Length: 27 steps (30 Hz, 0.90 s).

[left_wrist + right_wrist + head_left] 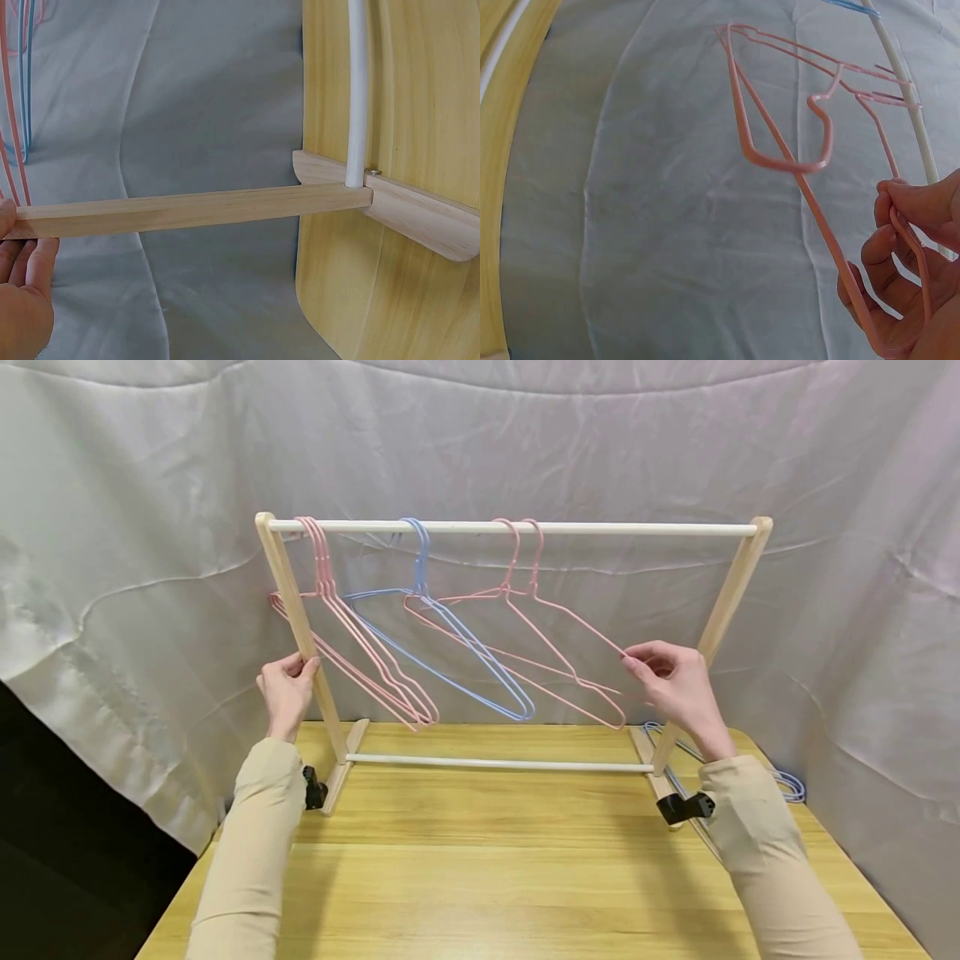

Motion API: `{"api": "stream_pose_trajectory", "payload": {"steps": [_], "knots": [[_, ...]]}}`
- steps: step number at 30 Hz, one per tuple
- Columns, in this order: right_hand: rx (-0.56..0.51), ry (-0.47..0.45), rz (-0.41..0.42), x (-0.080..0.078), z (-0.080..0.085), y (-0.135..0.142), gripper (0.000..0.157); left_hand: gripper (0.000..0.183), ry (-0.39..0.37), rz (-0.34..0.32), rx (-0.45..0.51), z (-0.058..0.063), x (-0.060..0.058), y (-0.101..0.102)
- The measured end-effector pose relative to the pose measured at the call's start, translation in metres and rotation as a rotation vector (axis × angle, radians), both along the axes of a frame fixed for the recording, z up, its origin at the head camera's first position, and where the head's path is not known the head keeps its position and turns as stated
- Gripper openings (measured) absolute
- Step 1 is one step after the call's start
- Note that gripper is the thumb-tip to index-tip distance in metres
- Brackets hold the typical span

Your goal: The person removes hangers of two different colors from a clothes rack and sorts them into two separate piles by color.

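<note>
My left hand (288,687) grips the left wooden post (187,212) of a small clothes rack, thumb on one face and fingers on the other. With my right hand (678,681) I pinch the shoulder of a pink hanger (885,139), whose hook sits over the white top rail (637,529). Another pink hanger (542,633) hangs just left of it, its lower corner in front. Two blue hangers (480,652) hang near the middle of the rail. Several pink hangers (375,652) are bunched at the left end, close to my left hand.
The rack stands on a wooden table (465,877), braced by a white lower bar (495,764). More blue hangers (791,787) lie behind the right post (731,593). Grey curtain fabric (465,452) hangs close behind and at both sides.
</note>
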State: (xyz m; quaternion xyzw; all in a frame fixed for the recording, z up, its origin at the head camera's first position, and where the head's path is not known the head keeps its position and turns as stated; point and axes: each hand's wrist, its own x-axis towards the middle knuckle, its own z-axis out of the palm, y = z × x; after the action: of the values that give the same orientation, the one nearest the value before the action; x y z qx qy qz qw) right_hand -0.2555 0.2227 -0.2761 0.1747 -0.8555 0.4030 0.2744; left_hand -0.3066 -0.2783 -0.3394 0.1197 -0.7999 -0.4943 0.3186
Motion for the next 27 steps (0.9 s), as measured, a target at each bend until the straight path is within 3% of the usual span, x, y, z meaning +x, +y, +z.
{"api": "stream_pose_trajectory", "payload": {"steps": [17,27], "knots": [[-0.056,0.009,-0.034,0.003,-0.005,0.019,0.017,0.031,0.002,0.004,-0.016,0.0,-0.001,-0.001],[-0.168,0.038,-0.038,0.002,-0.008,0.018,0.015,0.03,0.008,0.016,-0.025,0.0,0.0,0.0]]}}
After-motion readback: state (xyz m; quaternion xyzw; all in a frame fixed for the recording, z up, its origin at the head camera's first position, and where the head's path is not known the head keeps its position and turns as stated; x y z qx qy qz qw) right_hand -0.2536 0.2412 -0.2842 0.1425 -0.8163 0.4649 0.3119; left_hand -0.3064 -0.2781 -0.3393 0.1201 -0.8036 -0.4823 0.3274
